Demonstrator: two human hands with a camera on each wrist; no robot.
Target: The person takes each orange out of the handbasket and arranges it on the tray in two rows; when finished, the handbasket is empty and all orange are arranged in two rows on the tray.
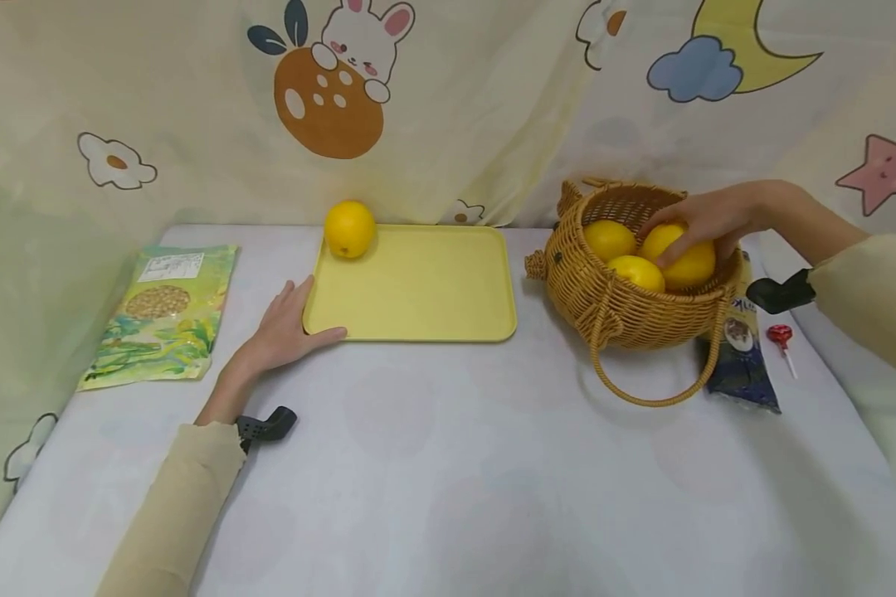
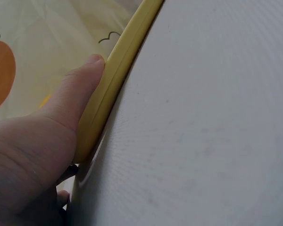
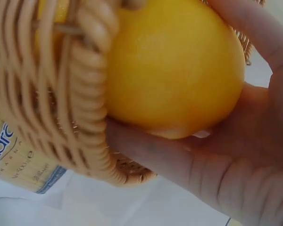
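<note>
My right hand point(image 1: 724, 214) reaches into a wicker basket point(image 1: 578, 278) shaped like a pig, at the right. Its fingers and thumb curl round an orange point(image 3: 174, 70) at the basket's rim, large in the right wrist view. Two more yellow fruits, one a lemon point(image 1: 637, 273), lie beside it in the basket. On the left, my left hand point(image 1: 280, 327) rests at the near left corner of a yellow tray point(image 1: 426, 286). Its fingers lie along the left side and its straight thumb point(image 2: 78, 92) touches the front rim. Another orange point(image 1: 349, 229) sits on the tray's far left corner.
A green and yellow pouch point(image 1: 160, 315) lies left of the tray. Partly behind the basket is a dark blue and yellow pasta packet point(image 1: 742, 356), with a red lollipop point(image 1: 780, 334) beside it. The basket's handle point(image 1: 660, 402) hangs toward the front. A printed cloth point(image 1: 478, 108) closes off the back.
</note>
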